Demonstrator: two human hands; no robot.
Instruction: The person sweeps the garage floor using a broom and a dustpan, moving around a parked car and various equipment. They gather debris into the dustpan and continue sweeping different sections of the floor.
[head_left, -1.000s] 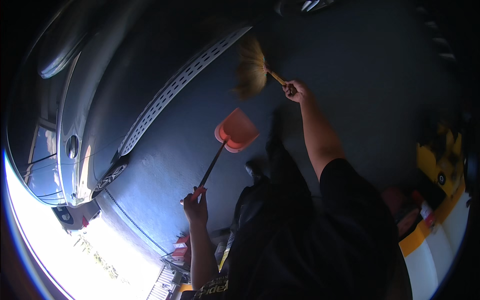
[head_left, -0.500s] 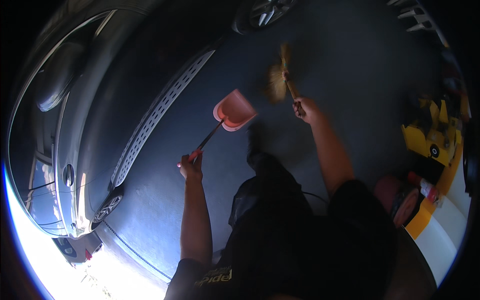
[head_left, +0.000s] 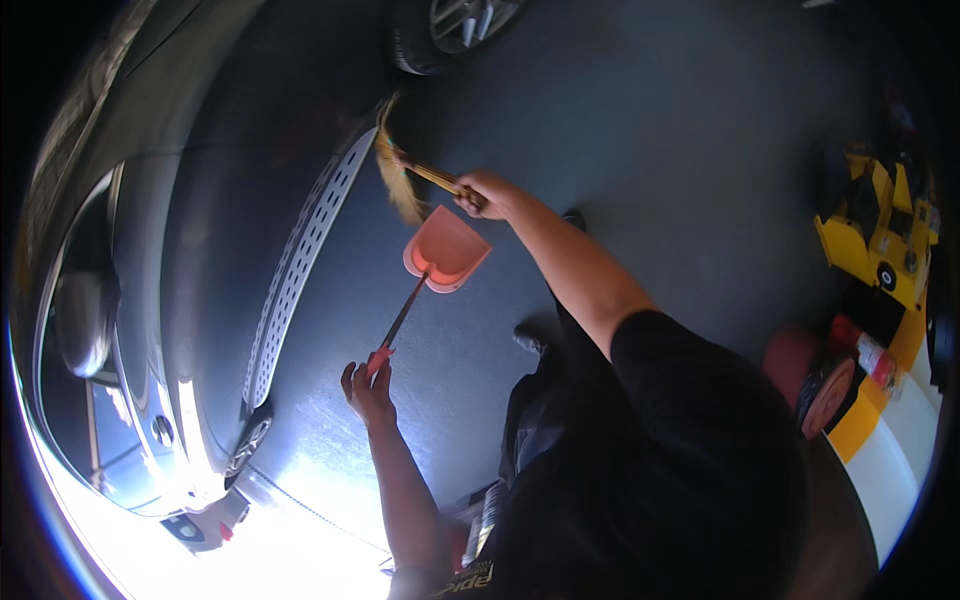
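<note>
My left hand [head_left: 371,390] is closed around the pink grip of a long-handled dustpan [head_left: 452,245]. Its pink pan lies low over the dark floor, tilted, and I make out no debris in it. My right hand [head_left: 484,194] grips the wooden handle of a straw broom [head_left: 397,165], arm stretched out to the left. The broom's bristles fan out just beyond the dustpan, close to the far end of the car's perforated running board [head_left: 300,275]. Whether the bristles touch the running board I cannot tell.
A dark car [head_left: 190,260] runs along the left side, its wheel [head_left: 455,35] at the top. To the right stand a yellow machine [head_left: 880,235], a red cylinder [head_left: 810,380] and a red bottle [head_left: 865,352]. Dark floor [head_left: 650,130] stretches between. Bright light enters lower left.
My right hand has swung the broom leftward, from right of the dustpan over to the car's side. The dustpan sits slightly lower and further left in view. My body has turned.
</note>
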